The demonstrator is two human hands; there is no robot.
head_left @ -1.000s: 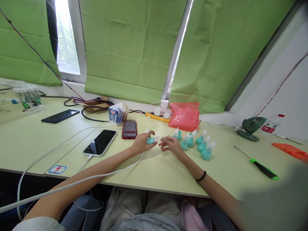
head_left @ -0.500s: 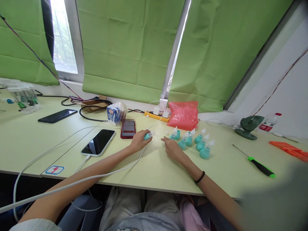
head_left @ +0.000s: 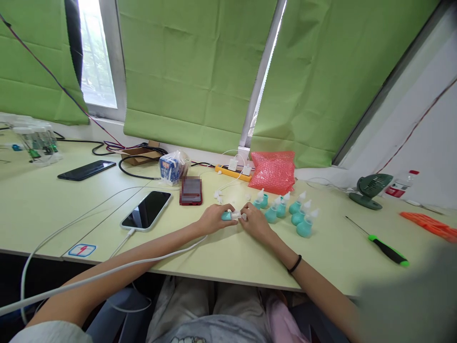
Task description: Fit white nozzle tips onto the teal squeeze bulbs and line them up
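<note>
My left hand is closed around a small teal squeeze-bulb nasal aspirator, which lies sideways with its clear neck pointing right. At the end of that neck, my right hand pinches a small translucent tip. The two hands almost meet above the table, and the fingers partly cover where the tip and neck come together. To the right of my right hand stand several teal nasal aspirators with translucent nozzles.
Small white pieces lie behind my hands. A red-cased phone and a charging phone are at left. Pink bubble wrap and a yellow power strip sit at the back. A screwdriver and green fan are at right.
My left hand has moved right and slightly nearer with the aspirator. My right hand now meets its clear end, holding a translucent tip there. White pieces behind the left hand have come into view.
</note>
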